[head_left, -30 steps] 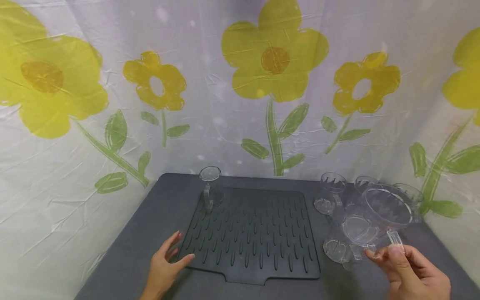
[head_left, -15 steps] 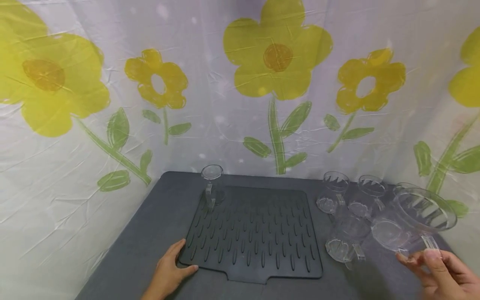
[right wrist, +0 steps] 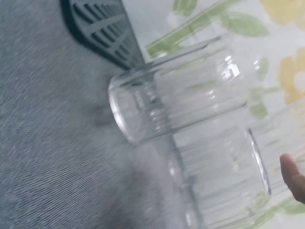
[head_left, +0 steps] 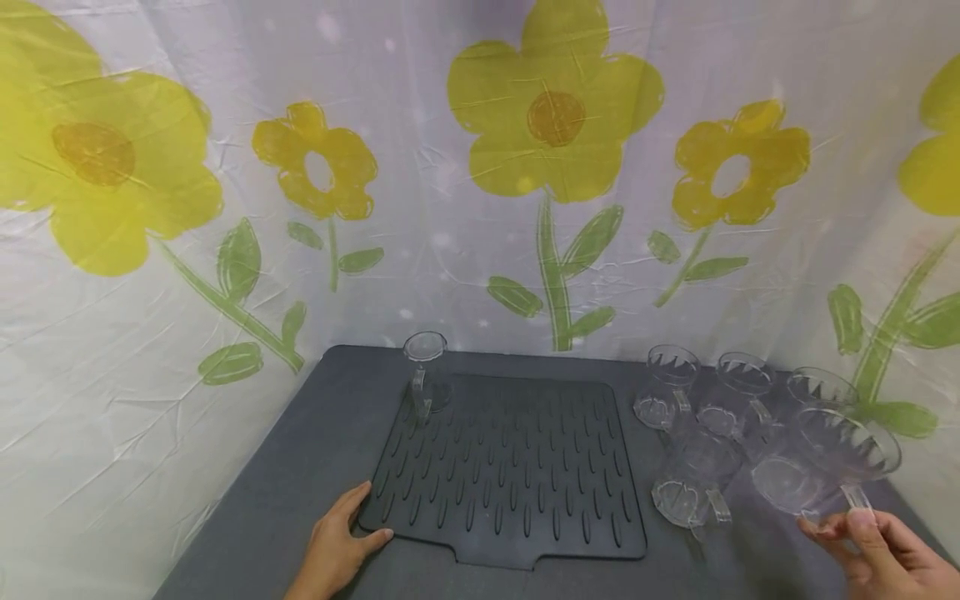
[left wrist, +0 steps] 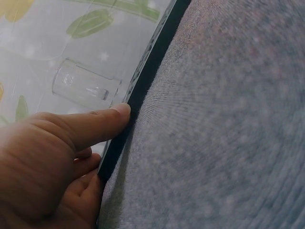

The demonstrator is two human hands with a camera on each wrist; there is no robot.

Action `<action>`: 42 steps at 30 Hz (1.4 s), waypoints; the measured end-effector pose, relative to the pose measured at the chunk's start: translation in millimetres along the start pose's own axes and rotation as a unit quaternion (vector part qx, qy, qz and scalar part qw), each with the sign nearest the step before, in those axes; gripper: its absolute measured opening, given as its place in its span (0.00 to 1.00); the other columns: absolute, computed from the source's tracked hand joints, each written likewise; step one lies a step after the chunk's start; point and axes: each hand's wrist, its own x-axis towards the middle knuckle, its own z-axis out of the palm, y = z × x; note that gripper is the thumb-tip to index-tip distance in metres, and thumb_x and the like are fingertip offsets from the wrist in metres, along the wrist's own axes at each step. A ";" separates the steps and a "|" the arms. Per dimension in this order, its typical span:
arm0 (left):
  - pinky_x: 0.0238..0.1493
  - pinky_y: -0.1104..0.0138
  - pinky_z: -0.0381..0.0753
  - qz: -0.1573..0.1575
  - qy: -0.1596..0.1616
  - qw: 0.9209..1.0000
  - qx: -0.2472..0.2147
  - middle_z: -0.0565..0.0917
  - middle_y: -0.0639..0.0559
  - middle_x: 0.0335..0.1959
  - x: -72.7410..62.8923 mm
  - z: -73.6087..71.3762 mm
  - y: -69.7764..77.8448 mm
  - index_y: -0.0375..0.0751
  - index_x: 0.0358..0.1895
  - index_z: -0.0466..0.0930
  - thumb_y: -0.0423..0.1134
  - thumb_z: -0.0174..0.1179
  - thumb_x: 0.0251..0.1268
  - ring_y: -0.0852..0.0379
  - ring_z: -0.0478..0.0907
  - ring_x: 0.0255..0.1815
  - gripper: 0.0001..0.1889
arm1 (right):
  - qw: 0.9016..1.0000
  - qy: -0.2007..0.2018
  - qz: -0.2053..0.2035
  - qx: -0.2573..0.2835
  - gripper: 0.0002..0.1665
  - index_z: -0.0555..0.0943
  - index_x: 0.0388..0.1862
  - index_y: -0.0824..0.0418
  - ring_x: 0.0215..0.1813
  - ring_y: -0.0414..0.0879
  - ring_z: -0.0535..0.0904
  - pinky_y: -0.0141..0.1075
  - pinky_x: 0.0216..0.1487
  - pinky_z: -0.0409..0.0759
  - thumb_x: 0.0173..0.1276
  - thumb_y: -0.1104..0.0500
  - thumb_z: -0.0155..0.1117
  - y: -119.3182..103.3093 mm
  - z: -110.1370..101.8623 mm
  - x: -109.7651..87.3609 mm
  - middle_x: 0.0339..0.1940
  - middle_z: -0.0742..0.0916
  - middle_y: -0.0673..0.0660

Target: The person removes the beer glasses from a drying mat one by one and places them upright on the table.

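My right hand (head_left: 892, 550) pinches the handle of a clear glass mug (head_left: 810, 458) at the right of the table, its rim up. Whether its base touches the table cannot be told. The left hand (head_left: 333, 542) spans the near left corner of a black drying mat (head_left: 510, 467). In the left wrist view, the thumb (left wrist: 107, 124) lies against the mat's edge (left wrist: 143, 78). On the mat's far left corner stands another glass mug (head_left: 427, 375), seemingly upside down. A fingertip (right wrist: 290, 174) shows in the right wrist view.
Several more clear mugs stand rim up right of the mat, among them a near one (head_left: 686, 492) and a far one (head_left: 667, 387). A flower-printed curtain (head_left: 405, 250) closes off the back and sides of the grey table (head_left: 247, 508).
My right hand has carried the mug to the right, then slightly down. The left hand has come from just beside the mat to touch its corner.
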 end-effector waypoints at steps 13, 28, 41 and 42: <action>0.60 0.41 0.67 0.001 0.009 1.000 -0.003 0.68 0.29 0.65 0.1 2.2 -0.5 0.28 0.67 0.66 0.45 0.77 0.46 0.31 0.62 0.66 0.45 | 0.998 -0.022 0.007 0.059 0.10 0.75 0.36 0.77 0.35 0.51 0.83 0.38 0.40 0.85 0.75 0.71 0.48 18.3 -10.6 -1.3 0.31 0.82 0.62; 0.60 0.45 0.70 -0.014 0.008 1.000 -0.014 0.67 0.29 0.65 2.1 5.6 -2.0 0.28 0.68 0.66 0.41 0.77 0.45 0.30 0.62 0.66 0.45 | 0.996 -0.028 0.084 0.030 0.11 0.75 0.33 0.70 0.33 0.48 0.81 0.37 0.38 0.85 0.75 0.65 0.51 40.8 -37.9 -4.1 0.28 0.78 0.58; 0.58 0.44 0.71 -0.018 0.002 1.000 -0.014 0.67 0.28 0.65 2.7 4.8 -1.5 0.28 0.68 0.66 0.44 0.77 0.44 0.29 0.62 0.65 0.46 | 0.992 0.018 0.125 -0.018 0.14 0.77 0.31 0.70 0.29 0.48 0.79 0.37 0.33 0.85 0.73 0.60 0.56 44.7 -40.1 -6.4 0.25 0.78 0.58; 0.58 0.44 0.71 -0.019 0.002 1.000 -0.015 0.67 0.28 0.65 2.6 4.7 -1.5 0.29 0.68 0.66 0.44 0.77 0.44 0.30 0.62 0.65 0.46 | 0.990 0.024 0.133 -0.035 0.15 0.76 0.31 0.70 0.29 0.48 0.78 0.36 0.33 0.85 0.73 0.58 0.56 44.2 -40.5 -6.8 0.25 0.77 0.58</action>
